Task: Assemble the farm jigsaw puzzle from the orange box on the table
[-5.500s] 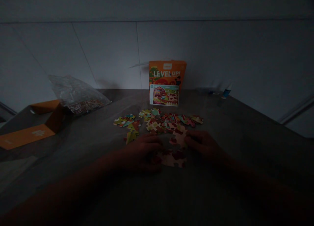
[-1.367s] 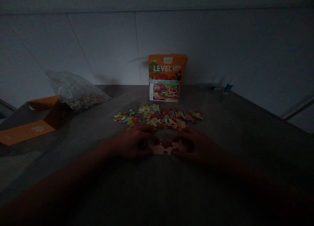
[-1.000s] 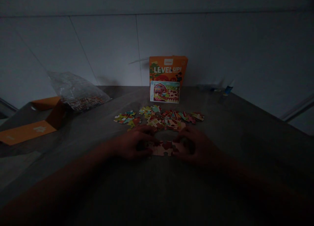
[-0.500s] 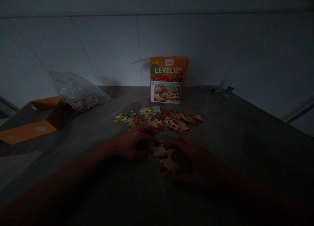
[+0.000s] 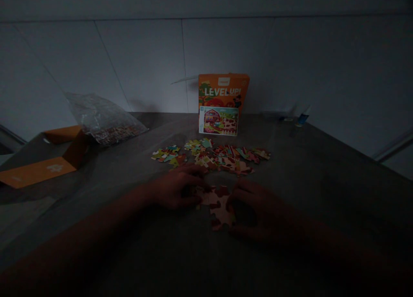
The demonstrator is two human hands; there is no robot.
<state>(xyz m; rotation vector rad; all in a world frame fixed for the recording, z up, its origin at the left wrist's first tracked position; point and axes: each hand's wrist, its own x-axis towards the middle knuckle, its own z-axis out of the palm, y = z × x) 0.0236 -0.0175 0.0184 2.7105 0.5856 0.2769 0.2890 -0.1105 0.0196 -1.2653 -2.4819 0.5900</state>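
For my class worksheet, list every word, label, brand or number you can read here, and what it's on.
"LEVEL UP!": on the orange box.
White label near its top: too blurred.
Picture card, left-edge marks: too small.
Orange cardboard, pale print: unreadable.
Small bottle, blue label: unreadable.
Nearest jigsaw pieces: no lettering visible.

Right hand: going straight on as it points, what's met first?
The right hand would probably meet the nearest pink spotted puzzle piece, which it partly overlaps in view; contact itself is unclear.
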